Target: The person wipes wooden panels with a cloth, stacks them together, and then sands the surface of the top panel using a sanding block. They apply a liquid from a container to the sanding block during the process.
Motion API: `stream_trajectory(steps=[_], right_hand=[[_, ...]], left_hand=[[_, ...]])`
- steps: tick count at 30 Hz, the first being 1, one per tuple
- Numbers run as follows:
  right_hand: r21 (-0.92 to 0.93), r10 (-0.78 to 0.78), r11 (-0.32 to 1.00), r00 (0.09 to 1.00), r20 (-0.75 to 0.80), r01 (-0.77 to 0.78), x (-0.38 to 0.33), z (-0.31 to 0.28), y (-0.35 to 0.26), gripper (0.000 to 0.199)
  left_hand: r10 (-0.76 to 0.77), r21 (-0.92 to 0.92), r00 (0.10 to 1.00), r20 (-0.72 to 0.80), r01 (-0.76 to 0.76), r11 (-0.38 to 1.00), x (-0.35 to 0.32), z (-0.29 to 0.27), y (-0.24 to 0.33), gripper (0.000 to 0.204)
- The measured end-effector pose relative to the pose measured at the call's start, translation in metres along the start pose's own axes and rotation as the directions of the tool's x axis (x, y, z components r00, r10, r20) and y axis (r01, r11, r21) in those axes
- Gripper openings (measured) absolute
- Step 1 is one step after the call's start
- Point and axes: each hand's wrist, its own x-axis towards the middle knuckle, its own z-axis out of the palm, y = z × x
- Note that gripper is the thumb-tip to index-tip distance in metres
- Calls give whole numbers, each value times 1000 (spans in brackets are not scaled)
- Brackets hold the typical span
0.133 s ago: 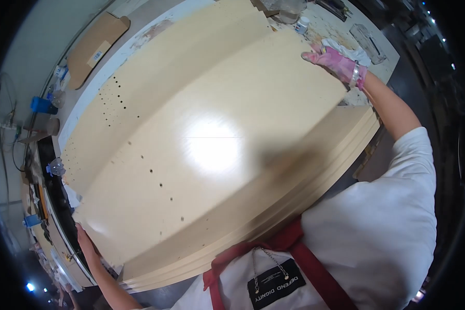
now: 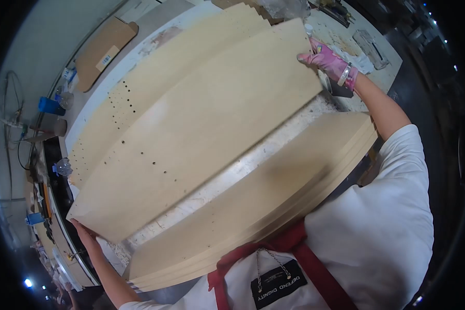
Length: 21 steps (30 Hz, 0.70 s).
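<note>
A long, pale board (image 2: 227, 108) with a row of dark holes toward its left part spans the view, held by both my hands. My left hand (image 2: 84, 231) is bare and grips the board's left end near the corner; most of its fingers are hidden beneath. My right hand (image 2: 327, 62), in a stained pink glove with a clear band at the wrist, grips the right end, thumb on top. Closest to my body lies a stack of similar boards (image 2: 289, 175). More boards with holes (image 2: 191, 54) lie on the far side, partly covered by the held one.
Scuffed white tabletop (image 2: 243, 164) shows between the two stacks. A cardboard piece (image 2: 90, 67) and a blue container (image 2: 50, 106) are at the far left. Plastic wrap (image 2: 287, 8), a white cloth (image 2: 359, 61) and a clear plastic item (image 2: 372, 49) lie at the far right.
Both hands have shifted the board away from my body, toward the far stack. A strip of tabletop now shows beside the near stack, and the bright glare on the board has faded.
</note>
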Motion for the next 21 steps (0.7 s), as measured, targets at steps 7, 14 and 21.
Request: stream_trajectory(steps=[7,14,21], right_hand=[[-118,-4,993,999,35,8,22,8,-7,53],[-412,-43,909,998,37,54,34,18,-20,49],[-797,-90,591,992,92,128,46,35,-16,66]], left_hand=[[-19,-248,1000,-2,17,969,1,20,-11,88],[49,-218,997,51,-37,975,20,27,-29,77],[102,248,994,41,-109,963,42,52,-44,80]])
